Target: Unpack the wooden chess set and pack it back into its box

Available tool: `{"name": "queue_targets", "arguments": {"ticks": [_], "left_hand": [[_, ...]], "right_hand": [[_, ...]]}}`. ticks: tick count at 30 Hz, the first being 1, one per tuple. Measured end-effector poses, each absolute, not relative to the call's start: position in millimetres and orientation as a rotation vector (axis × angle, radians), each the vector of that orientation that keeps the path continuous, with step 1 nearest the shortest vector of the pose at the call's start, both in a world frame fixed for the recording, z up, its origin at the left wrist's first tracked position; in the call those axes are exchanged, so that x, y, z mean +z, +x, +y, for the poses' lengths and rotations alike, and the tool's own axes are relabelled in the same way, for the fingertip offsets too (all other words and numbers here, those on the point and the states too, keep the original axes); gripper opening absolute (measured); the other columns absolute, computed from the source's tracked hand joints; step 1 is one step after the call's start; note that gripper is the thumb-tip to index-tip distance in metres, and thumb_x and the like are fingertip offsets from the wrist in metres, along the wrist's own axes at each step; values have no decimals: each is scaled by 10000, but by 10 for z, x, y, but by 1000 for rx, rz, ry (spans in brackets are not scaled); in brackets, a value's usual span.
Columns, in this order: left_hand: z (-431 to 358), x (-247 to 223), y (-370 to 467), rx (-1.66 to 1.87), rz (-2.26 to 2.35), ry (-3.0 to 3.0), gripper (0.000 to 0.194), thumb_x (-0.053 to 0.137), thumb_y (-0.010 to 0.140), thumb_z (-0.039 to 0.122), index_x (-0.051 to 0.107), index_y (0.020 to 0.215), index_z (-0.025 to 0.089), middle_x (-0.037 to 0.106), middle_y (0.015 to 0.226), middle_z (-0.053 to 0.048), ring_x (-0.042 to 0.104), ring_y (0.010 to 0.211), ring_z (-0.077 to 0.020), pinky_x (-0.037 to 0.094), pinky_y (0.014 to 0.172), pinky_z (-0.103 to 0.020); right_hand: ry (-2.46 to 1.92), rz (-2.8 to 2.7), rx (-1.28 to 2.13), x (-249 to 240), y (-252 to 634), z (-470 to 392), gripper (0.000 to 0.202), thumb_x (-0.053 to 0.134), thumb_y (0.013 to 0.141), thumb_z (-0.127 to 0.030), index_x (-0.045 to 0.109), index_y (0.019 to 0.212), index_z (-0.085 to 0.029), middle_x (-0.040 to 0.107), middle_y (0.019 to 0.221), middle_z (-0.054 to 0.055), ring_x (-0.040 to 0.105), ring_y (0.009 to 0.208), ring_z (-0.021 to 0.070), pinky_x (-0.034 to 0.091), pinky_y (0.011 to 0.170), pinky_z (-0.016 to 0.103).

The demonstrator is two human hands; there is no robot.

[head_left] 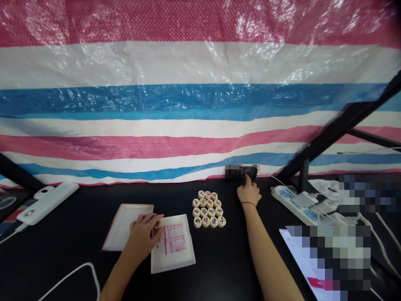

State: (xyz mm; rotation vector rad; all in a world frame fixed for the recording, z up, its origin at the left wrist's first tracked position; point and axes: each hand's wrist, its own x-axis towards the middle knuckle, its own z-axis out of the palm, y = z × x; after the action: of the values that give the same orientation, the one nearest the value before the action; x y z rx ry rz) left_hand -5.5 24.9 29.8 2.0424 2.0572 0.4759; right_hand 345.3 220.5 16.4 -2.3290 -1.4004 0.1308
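Observation:
My left hand (145,229) is over the left edge of a shallow white box half (173,266) with a red line grid inside. Between its thumb and fingertips shows a small red-marked disc, apparently a xiangqi piece (157,224), partly covered. Behind the wrist lies another shallow white tray (120,228) with a brown rim. My right hand (249,194) reaches far forward, index finger stretched to the front of a small dark device (248,171), the others partly curled. Between the hands, several xiangqi pieces (209,211) lie in rows, red characters at the back and black in front.
A power strip (293,205) with plugs and cables runs along the right, beside a lit screen (294,255), partly pixelated. On the left lie a white elongated device (50,203) and a white cable (75,269). A striped plastic sheet (175,100) hangs behind the black table (225,271).

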Motion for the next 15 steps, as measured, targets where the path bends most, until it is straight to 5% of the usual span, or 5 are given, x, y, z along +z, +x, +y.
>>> {"name": "queue_targets", "arguments": {"ticks": [15], "left_hand": [[242,331,-51,430,2055,2046,372,494,829,230,629,1167,306,650,1183,-25,541,1091,-255,405,875,-409]], "right_hand": [[-2251,-1291,164,164,3480,2193,602,373,819,-162,326,1418,-205,524,1164,161,540,1052,303,420,845,448]]}}
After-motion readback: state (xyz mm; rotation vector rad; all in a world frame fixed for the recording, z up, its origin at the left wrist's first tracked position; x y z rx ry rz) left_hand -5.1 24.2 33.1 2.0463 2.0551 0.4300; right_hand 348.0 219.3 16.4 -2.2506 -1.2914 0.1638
